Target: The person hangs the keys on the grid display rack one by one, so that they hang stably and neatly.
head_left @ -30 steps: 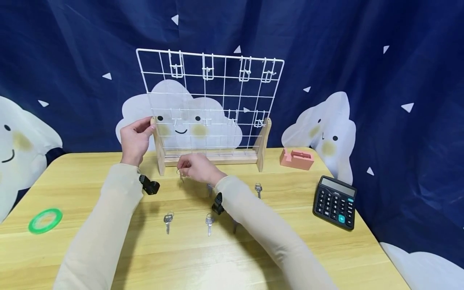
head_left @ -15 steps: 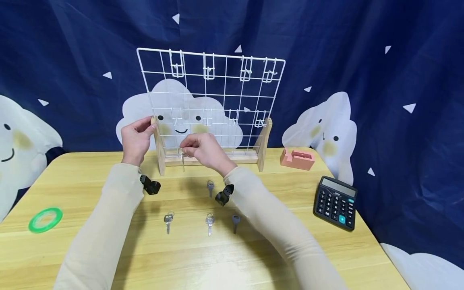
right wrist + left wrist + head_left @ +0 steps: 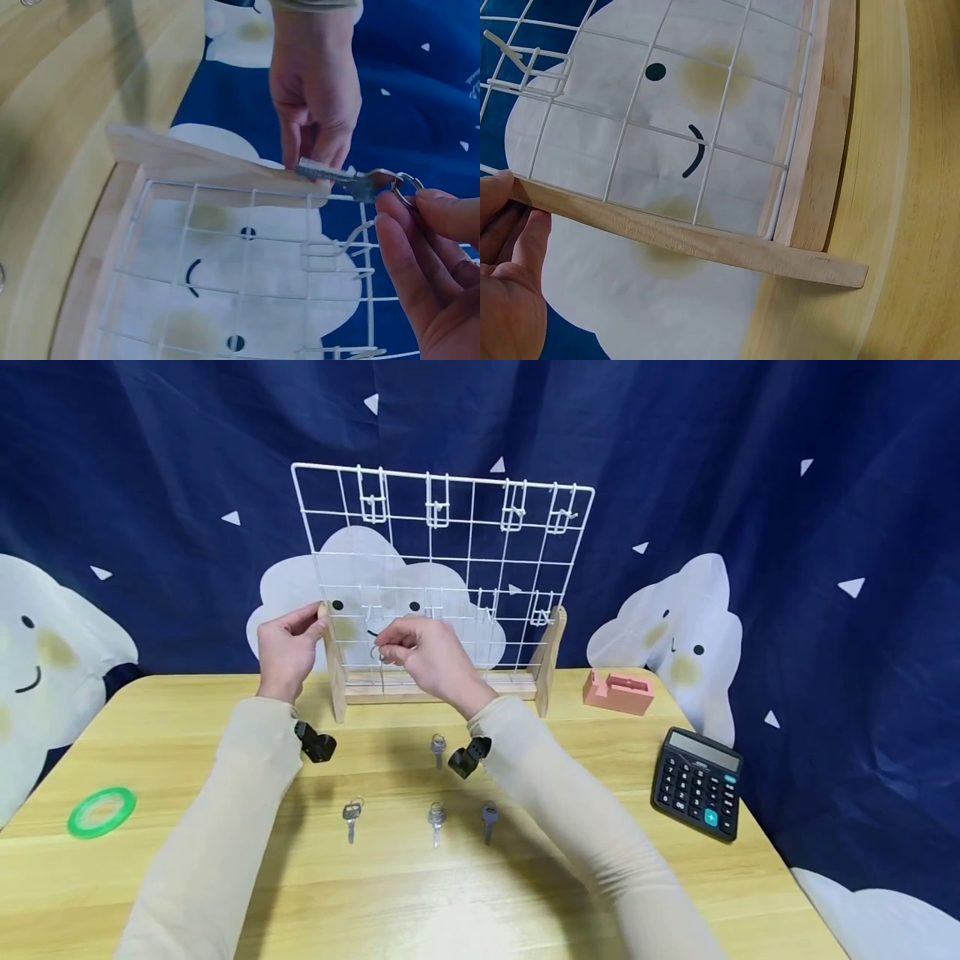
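Note:
My right hand (image 3: 435, 658) pinches a metal key ring (image 3: 409, 187), from which a silver key (image 3: 330, 172) hangs in front of the white wire grid rack (image 3: 465, 479). In the right wrist view, a white wire hook (image 3: 354, 237) on the grid is close beside those fingers. My left hand (image 3: 287, 653) grips the top of the rack's left wooden post (image 3: 690, 240) between thumb and fingers. Several more hooks line the grid's top bar and a lower row; the right hand partly covers the lower ones in the head view.
Several keys lie on the wooden table, among them a front-left key (image 3: 351, 814) and a key with a ring (image 3: 437, 816). A green tape roll (image 3: 102, 812) is far left. A pink tape dispenser (image 3: 618, 693) and a black calculator (image 3: 697, 783) are at right.
My right hand has lifted the key from low near the table up in front of the grid, close to the lower hooks. My left hand keeps its grip on the post.

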The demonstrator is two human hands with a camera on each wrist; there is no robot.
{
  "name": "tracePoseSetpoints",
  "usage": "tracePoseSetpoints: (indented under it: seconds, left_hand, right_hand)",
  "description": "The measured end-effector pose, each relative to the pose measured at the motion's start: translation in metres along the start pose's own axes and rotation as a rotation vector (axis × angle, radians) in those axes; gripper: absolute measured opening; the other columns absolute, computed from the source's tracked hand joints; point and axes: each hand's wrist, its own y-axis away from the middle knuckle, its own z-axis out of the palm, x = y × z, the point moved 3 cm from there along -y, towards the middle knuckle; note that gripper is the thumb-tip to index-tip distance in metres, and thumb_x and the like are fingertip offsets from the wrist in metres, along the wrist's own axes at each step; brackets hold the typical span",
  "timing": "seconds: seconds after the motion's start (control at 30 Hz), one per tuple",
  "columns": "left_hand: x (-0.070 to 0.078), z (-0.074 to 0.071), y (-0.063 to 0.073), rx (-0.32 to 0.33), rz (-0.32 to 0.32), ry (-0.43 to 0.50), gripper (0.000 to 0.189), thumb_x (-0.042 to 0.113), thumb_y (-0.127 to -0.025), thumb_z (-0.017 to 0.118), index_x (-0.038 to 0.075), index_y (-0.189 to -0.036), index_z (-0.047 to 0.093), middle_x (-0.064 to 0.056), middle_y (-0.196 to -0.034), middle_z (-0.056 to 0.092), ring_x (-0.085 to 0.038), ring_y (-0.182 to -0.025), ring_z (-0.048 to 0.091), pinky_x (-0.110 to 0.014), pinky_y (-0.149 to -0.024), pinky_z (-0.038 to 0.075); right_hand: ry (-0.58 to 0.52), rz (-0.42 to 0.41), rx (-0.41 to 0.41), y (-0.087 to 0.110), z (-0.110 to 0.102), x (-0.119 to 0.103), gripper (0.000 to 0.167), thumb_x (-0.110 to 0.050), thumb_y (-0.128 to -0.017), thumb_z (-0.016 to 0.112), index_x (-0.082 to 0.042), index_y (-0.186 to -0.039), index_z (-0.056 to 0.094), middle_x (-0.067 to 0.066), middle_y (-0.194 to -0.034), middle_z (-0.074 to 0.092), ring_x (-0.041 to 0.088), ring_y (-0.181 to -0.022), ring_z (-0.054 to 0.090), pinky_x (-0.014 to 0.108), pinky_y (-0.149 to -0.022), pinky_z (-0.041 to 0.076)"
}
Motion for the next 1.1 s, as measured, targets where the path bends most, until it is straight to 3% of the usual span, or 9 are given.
tracePoseSetpoints:
  seconds: [0.2, 0.43, 0.67, 1.1]
  left_hand:
    - [-0.001, 0.002, -0.001, -0.010, 0.024, -0.010, 0.033, 0.009, -0.095, 0.066, 0.003, -0.128, 0.065, -0.016, -0.123, 0.065, -0.011, -0.100, 0.061, -0.020, -0.089, 0.052]
    - [-0.002, 0.002, -0.002, 0.013, 0.037, 0.007, 0.032, 0.011, -0.094, 0.067, 0.002, -0.125, 0.067, -0.015, -0.121, 0.066, -0.012, -0.102, 0.062, -0.021, -0.089, 0.052]
    - [-0.002, 0.001, 0.000, 0.029, 0.024, -0.027, 0.031, 0.014, -0.095, 0.068, 0.005, -0.124, 0.068, -0.013, -0.120, 0.067, -0.013, -0.100, 0.061, -0.021, -0.086, 0.052]
    - [-0.001, 0.002, 0.002, 0.046, 0.025, -0.036, 0.031, 0.014, -0.095, 0.067, 0.005, -0.124, 0.069, -0.013, -0.119, 0.068, -0.011, -0.097, 0.061, -0.019, -0.083, 0.052]
  right_hand:
    - [0.037, -0.065, 0.039, -0.009, -0.013, -0.013, 0.007, -0.003, -0.091, 0.069, -0.004, -0.095, 0.075, 0.002, -0.089, 0.071, 0.004, -0.073, 0.065, 0.017, -0.069, 0.054]
    - [0.071, -0.129, 0.145, -0.023, -0.032, -0.033, 0.006, -0.002, -0.092, 0.069, -0.003, -0.094, 0.074, 0.000, -0.085, 0.071, 0.006, -0.072, 0.066, 0.018, -0.064, 0.053]
    - [0.065, -0.107, 0.202, -0.037, -0.045, -0.049, 0.007, -0.003, -0.093, 0.067, -0.003, -0.097, 0.073, 0.000, -0.087, 0.070, 0.008, -0.074, 0.067, 0.018, -0.064, 0.053]
    - [0.013, -0.157, 0.337, -0.062, -0.065, -0.071, 0.008, 0.000, -0.093, 0.065, -0.001, -0.097, 0.072, 0.002, -0.085, 0.069, 0.009, -0.073, 0.065, 0.015, -0.070, 0.053]
